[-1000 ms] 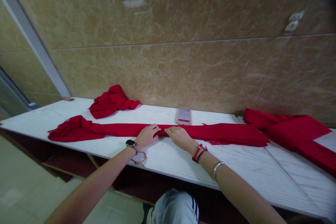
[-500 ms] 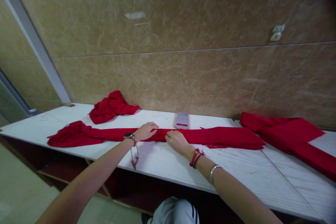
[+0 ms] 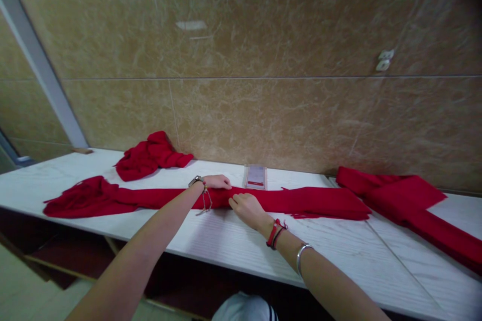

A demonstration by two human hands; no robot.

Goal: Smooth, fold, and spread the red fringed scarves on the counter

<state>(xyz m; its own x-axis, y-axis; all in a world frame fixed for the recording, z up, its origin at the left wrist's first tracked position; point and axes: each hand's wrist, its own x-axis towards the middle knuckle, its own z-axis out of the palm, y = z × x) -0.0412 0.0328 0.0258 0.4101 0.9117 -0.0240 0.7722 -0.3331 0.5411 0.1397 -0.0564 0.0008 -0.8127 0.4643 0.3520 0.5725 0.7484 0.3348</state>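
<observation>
A long red scarf [image 3: 312, 199] with fringed edges lies stretched along the white tabletop, narrow in the middle and bunched at its left end. At the scarf's far edge is my left hand [image 3: 217, 181], fingers curled down and closed on the cloth; a watch and a corded bracelet circle that wrist. Just right of it and lower, my right hand [image 3: 246, 208] has its fingers bent together, pinching the scarf's near edge. Red string and a silver bangle are on that arm. Both fingertips are partly hidden.
A crumpled red cloth [image 3: 150, 156] lies at the back left. Behind the scarf a phone [image 3: 255, 177] rests near the tiled wall [image 3: 263, 115]. Another red scarf [image 3: 399, 200] lies folded across itself on the right. Open shelves [image 3: 71, 256] sit beneath the white tabletop [image 3: 301, 241].
My left hand has moved right along the scarf, and its fingers are more curled. The right hand has shifted slightly nearer to me, and the hands are closer together. The view has shifted a little.
</observation>
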